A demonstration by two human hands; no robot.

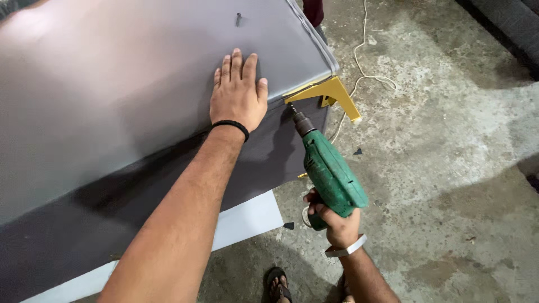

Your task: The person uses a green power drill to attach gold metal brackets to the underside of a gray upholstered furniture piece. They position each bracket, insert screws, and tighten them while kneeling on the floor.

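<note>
Two hands at work on one corner. Left hand (238,95) spread flat and wide, palm down on the grey covered panel (112,101), close beside the corner. Right hand (336,220) wrapped tight round the grip of the green drill (331,174), bit tip touching the inner end of the yellow metal leg (328,95) at the panel's edge.

Best done by keeping the drill square to the bracket face, not canted, so the bit cannot skate onto the grey covering. Worth pressing down firmly with the flat palm to stop the panel shifting, fingers well back from the bit. Gentle on the trigger at first, steady push along the tool's line. Also worth minding the white cord (359,67) trailing over the concrete floor (449,168) just behind the leg, and the sandalled foot (279,285) below.
</note>
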